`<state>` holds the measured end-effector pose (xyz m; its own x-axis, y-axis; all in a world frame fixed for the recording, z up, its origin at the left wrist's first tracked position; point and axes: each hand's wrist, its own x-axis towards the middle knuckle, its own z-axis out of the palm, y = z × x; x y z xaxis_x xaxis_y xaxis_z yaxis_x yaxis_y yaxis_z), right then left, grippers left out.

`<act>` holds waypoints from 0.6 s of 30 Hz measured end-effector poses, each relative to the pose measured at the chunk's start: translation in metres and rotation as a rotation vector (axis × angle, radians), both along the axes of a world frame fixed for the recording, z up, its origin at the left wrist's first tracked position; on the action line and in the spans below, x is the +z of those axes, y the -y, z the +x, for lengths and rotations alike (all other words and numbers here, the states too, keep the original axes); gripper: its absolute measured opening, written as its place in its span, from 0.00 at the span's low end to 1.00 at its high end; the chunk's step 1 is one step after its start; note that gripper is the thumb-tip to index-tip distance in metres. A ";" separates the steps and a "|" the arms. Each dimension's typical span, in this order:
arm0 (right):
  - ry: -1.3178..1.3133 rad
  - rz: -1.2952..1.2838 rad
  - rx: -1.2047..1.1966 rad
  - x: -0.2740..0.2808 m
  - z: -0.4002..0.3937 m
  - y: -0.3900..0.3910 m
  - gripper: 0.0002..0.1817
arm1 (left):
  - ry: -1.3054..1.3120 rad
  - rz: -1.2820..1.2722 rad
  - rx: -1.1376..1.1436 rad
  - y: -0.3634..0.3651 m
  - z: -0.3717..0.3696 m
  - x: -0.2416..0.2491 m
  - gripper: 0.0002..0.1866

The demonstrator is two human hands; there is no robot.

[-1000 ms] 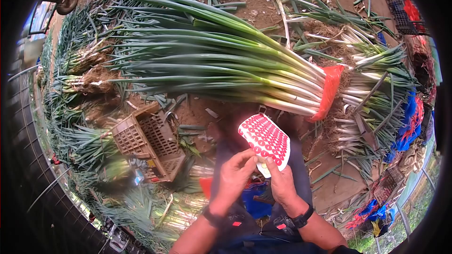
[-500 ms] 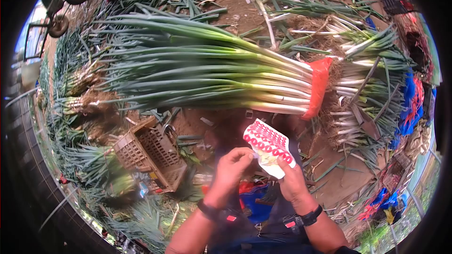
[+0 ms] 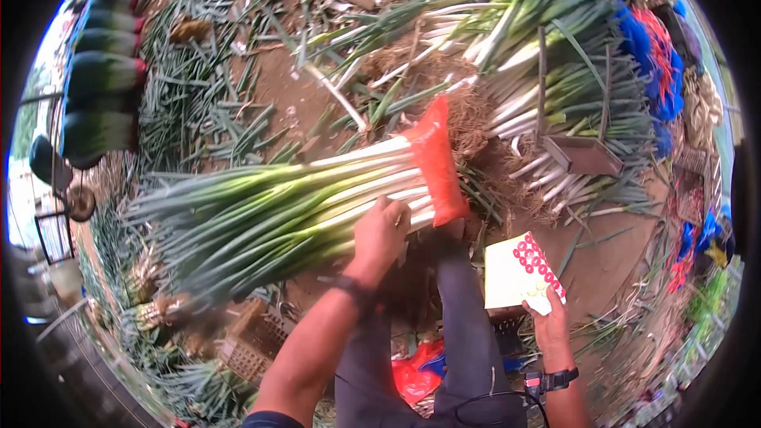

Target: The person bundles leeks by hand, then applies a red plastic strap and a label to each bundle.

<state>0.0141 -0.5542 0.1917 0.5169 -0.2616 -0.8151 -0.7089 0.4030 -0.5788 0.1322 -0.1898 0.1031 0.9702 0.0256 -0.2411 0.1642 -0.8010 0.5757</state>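
A large bundle of green onions [image 3: 309, 206] lies across in front of me, leaves to the left, its root end wrapped in a red plastic bag [image 3: 441, 170]. My left hand [image 3: 383, 230] is closed against the white stalks just left of the red wrap; what its fingertips hold, if anything, is hidden. Off to the right, my right hand [image 3: 548, 319] grips the lower corner of a white sheet of stickers [image 3: 507, 269] that has rows of round red stickers along one side and a bare strip near the thumb.
More green onions [image 3: 563, 87] are piled at the upper right, with a wooden piece [image 3: 583, 155] on them. Loose leaves [image 3: 198, 87] litter the ground. A plastic crate [image 3: 246, 349] stands lower left. Wrapped bundles [image 3: 103, 87] are stacked at upper left. Red plastic [image 3: 416, 376] lies between my legs.
My left hand has left the sticker sheet and moved up onto the stalks. My right hand has carried the sheet to the right. The view has shifted, and the bundle appears lower and further left.
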 end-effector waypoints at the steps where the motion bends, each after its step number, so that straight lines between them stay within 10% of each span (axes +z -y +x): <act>1: -0.011 -0.016 -0.019 -0.003 -0.006 0.008 0.26 | -0.005 0.001 -0.026 0.008 0.017 -0.011 0.02; 11: -0.216 -0.013 -0.185 -0.030 -0.078 0.029 0.26 | 0.232 0.378 -0.784 0.049 0.070 -0.114 0.02; 18: -0.210 -0.012 -0.144 -0.025 -0.062 0.016 0.25 | 0.181 0.223 -0.690 0.025 0.035 -0.049 0.07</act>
